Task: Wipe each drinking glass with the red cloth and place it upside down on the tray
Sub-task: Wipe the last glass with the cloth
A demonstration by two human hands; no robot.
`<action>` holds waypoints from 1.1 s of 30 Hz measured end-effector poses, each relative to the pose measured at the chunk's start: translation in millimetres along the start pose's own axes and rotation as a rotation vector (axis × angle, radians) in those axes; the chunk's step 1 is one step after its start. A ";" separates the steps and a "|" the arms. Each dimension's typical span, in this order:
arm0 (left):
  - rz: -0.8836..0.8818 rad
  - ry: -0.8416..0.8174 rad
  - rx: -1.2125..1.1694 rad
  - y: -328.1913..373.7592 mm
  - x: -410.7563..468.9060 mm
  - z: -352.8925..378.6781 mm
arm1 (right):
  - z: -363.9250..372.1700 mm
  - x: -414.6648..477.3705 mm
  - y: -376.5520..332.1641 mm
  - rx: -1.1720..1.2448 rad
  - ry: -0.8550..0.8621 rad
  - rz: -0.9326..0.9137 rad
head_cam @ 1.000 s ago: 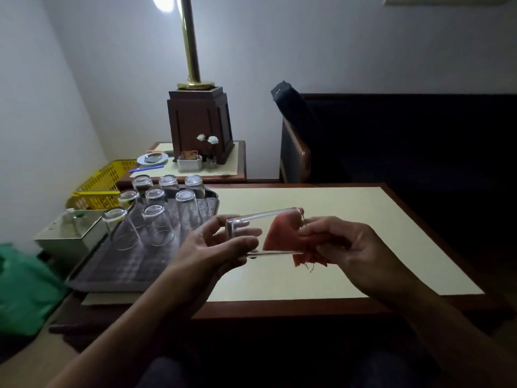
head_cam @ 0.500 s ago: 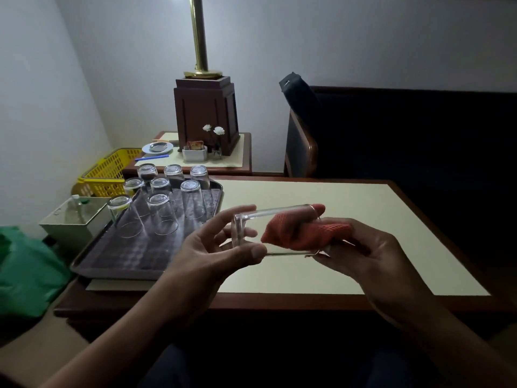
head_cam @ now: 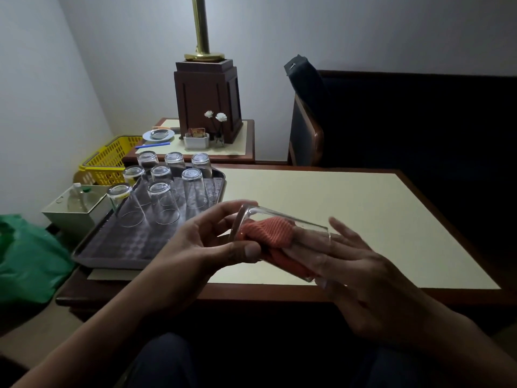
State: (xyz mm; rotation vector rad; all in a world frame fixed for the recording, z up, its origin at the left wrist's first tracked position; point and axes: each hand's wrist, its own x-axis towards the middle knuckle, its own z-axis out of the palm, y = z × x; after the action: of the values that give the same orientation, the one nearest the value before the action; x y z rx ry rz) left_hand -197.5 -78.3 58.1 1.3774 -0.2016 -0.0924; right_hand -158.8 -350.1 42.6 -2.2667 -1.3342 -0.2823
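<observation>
Head view: left hand [head_cam: 195, 247] grips base end of drinking glass [head_cam: 305, 224] between thumb and fingers; glass lies sideways, tilted, in air above near edge of table [head_cam: 349, 205]. Right hand [head_cam: 363, 275] holds red cloth [head_cam: 268, 232], cloth-wrapped fingers pushed inside glass, other fingers stretched outside. Tray [head_cam: 120, 247] at left carries eight upturned glasses [head_cam: 163, 203].

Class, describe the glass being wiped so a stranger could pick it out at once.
Start at the cream-topped table; at its left end a dark tray carries eight upturned glasses. Nearer the camera, one more glass sits between the left hand and the right hand. It alone lies on its side, off the tray, with a red cloth pushed inside.
</observation>
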 end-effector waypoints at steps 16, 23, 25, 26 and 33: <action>-0.057 -0.045 0.021 1.9 0.0 16.0 | -7.9 4.1 -10.1 0.849 -0.096 0.420; 0.179 -0.118 0.377 0.4 -5.1 8.4 | -5.6 6.2 -7.4 1.336 -0.065 0.527; -0.054 -0.082 0.185 2.6 -2.9 10.4 | -3.8 4.8 -9.3 1.068 -0.036 0.504; -0.158 -0.075 0.110 3.5 -1.9 11.0 | -4.7 5.6 -12.7 0.954 -0.043 0.470; 0.165 -0.177 0.319 -3.5 -6.5 10.4 | 1.3 6.8 -14.0 1.304 -0.131 0.513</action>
State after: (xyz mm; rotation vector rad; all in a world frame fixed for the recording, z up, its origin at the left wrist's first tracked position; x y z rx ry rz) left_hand -205.8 -87.9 56.0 1.6651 -0.4943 -0.0456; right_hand -167.5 -338.6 48.6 -1.3638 -0.5700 0.7234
